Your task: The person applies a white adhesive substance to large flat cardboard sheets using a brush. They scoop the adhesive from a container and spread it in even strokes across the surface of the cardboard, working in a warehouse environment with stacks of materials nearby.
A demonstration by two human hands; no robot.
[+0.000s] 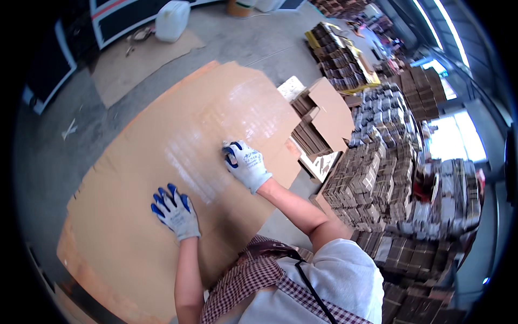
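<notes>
A large brown cardboard sheet (pixel 124 167) covers the table in front of me, with whitish streaks across its middle and far part. My left hand (pixel 177 214), in a white glove with blue fingertips, lies on the sheet with its fingers spread. Farther up and to the right, my right hand (pixel 245 163) wears a matching glove and rests on the sheet beside the streaks. Its fingers are curled inward; a small pale bit shows at the fingertips, but I cannot make out what it is.
Cut cardboard pieces (pixel 333 113) stand stacked just right of the table. Beyond them rise tall bundles of folded cardboard (pixel 364 178) and a strapped pallet stack (pixel 342 59). A white plastic jug (pixel 172 21) stands at the far left by a flat floor cardboard (pixel 129 70).
</notes>
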